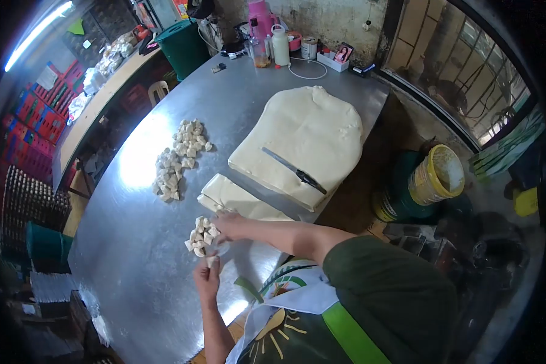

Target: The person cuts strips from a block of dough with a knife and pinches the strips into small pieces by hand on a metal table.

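Observation:
On the metal table lies a long strip of pale dough (249,201), with my right hand (225,224) at its near left end; its fingers are partly hidden and blurred. Lower down, my left hand (207,278) is closed, thumb up, around what looks like a small piece of dough (212,261). A smeared whitish shape (219,249) shows between the hands, too blurred to name. Beside them sits a small heap of cut dough pieces (201,235). Behind the strip spreads a large dough slab (303,136), and a black-handled knife (294,170) rests on top of it.
A longer pile of dough pieces (179,159) lies farther back on the metal table (127,255). Bottles, a white jug (280,45) and a cable stand at the far edge. To the right are a yellow bucket (428,182) and a barred window.

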Tool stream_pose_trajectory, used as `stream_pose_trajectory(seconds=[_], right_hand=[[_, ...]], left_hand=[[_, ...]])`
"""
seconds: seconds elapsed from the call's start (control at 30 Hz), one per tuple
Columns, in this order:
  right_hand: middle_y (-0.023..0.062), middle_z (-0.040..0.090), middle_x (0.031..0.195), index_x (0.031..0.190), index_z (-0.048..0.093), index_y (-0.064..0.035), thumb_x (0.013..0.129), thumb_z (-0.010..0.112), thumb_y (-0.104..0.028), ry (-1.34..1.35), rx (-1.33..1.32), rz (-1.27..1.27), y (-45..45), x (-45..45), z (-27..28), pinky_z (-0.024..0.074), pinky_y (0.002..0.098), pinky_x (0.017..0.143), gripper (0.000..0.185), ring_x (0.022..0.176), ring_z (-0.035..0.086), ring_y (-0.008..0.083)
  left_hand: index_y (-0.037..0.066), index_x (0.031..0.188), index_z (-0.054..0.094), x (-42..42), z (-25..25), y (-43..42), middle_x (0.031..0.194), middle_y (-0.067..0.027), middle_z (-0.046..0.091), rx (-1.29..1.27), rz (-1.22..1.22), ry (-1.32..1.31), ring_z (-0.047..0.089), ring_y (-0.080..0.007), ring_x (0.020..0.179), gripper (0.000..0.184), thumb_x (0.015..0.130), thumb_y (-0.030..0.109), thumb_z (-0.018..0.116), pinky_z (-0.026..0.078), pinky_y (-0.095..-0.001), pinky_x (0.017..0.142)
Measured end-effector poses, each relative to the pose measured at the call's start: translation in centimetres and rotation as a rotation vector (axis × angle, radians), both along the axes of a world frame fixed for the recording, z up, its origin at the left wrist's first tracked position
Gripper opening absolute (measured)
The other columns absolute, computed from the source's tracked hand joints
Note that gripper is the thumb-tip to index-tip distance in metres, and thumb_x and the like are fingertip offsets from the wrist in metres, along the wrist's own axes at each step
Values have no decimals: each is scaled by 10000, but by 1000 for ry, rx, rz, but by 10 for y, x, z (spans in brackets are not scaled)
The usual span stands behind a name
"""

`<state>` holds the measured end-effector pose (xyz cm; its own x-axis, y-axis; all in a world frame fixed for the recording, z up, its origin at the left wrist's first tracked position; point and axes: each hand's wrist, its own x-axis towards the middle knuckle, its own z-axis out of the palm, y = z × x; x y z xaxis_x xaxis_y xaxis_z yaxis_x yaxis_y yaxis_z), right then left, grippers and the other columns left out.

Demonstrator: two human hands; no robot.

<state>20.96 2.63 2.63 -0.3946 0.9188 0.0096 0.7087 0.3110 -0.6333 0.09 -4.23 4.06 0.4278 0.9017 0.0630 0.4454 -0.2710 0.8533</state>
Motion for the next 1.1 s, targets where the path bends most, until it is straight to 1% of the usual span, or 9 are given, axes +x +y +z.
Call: stream_pose_trajectory(seconds=[0.1, 0.27, 0.4, 0.53, 0.63, 0.77, 0.9, 1.07, 1.1], right_hand=[[165, 592, 1135, 1013, 641, -62, 797, 721, -385, 22, 148, 90, -7, -22, -6, 499, 432, 867, 397, 1009, 606, 379], [139, 597, 1077, 949, 643, -62, 790, 724, -385, 333, 211, 260, 1, -59, -9, 506, 426, 840, 369, 945, 614, 356], [140, 598, 1087, 938, 638, -59, 796, 720, -376, 391, 268, 184, -8, -50, 15, 505, 431, 841, 357, 950, 620, 345], [144, 596, 1132, 975, 625, -59, 806, 717, -373, 133, 9, 77, 8, -31, 10, 505, 446, 841, 368, 981, 623, 346], [151, 602, 1138, 1008, 614, -61, 809, 719, -375, 46, 18, 17, 16, -15, -31, 505, 457, 839, 386, 996, 625, 349], [170, 625, 1076, 1049, 601, -63, 807, 726, -379, 165, 351, 65, -2, -36, -28, 503, 468, 841, 417, 999, 631, 355], [189, 641, 998, 1067, 595, -66, 802, 732, -386, 320, 225, 245, -1, -48, 14, 501, 468, 841, 438, 983, 634, 360], [197, 641, 990, 1061, 589, -56, 811, 723, -374, 417, 142, 85, -13, -51, 40, 499, 468, 843, 426, 982, 632, 368], [197, 641, 990, 1061, 589, -56, 811, 723, -374, 420, 143, 87, -9, -49, 38, 499, 468, 843, 426, 982, 632, 368]], left_hand=[[-17, 1123, 644, 11, -13, 13, 795, -43, 632, 180, 343, -253, 568, -125, 708, 223, 915, 51, 600, 472, -289, 645], [-14, 1059, 667, 18, -8, 19, 780, -28, 633, 378, 459, -435, 563, -130, 702, 170, 909, 48, 617, 471, -284, 659], [-12, 1049, 668, -18, -49, 37, 828, -45, 673, -59, 293, -346, 615, -159, 745, 160, 911, 62, 632, 495, -305, 697], [-5, 1034, 672, 20, -8, 15, 891, -85, 711, -185, 378, 225, 670, -208, 815, 147, 923, 80, 624, 511, -321, 739], [-17, 1036, 670, 19, 7, -4, 927, -112, 721, 50, 117, 37, 687, -220, 858, 158, 909, 67, 627, 513, -323, 753], [5, 1295, 592, 3, -17, 18, 966, -103, 706, 421, 330, -141, 644, -172, 766, 426, 892, 111, 681, 506, -349, 710], [-1, 1077, 679, 32, 44, 20, 928, -110, 720, 565, 369, -216, 680, -232, 831, 248, 845, 86, 688, 511, -315, 754], [-14, 1239, 624, -17, -20, 45, 845, -80, 688, 56, 289, -186, 620, -160, 739, 370, 885, 75, 680, 542, -339, 720], [-11, 1203, 641, -8, -18, 41, 859, -89, 696, -3, 295, 69, 630, -183, 749, 349, 868, 77, 684, 528, -322, 724]])
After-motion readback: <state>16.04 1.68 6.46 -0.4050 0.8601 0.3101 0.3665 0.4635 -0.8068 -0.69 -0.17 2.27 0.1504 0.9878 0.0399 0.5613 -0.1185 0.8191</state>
